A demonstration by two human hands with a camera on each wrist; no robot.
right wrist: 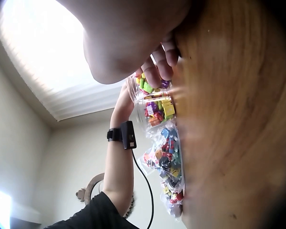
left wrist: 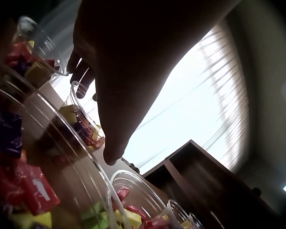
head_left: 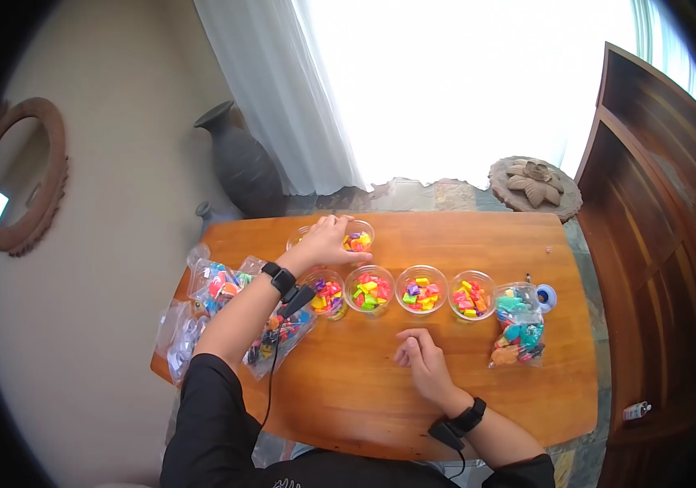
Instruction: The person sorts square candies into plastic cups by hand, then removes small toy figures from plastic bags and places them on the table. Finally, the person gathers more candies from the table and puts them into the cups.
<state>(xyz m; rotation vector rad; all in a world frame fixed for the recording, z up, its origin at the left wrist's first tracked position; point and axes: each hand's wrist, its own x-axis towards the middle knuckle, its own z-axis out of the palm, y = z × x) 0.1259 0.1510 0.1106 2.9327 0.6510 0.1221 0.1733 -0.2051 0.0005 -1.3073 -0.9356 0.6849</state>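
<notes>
At the back left of the table, my left hand (head_left: 324, 244) reaches over two clear cups. Its thumb and fingers span the rim of the right one, a cup of wrapped candies (head_left: 358, 241), which shows between them in the left wrist view (left wrist: 81, 125). The other back cup is partly hidden by the hand. In front stands a row of several candy cups, among them one with red and green pieces (head_left: 368, 291) and one at the right end (head_left: 471, 295). My right hand (head_left: 428, 366) rests near the table's front, fingers loosely curled, holding nothing.
Plastic bags of colourful pieces (head_left: 222, 285) lie at the table's left. Another filled bag (head_left: 519, 329) lies at the right, beside a small blue-and-white round item (head_left: 546, 298). A cable hangs from the left wrist camera. A wooden shelf (head_left: 649, 244) stands at the right.
</notes>
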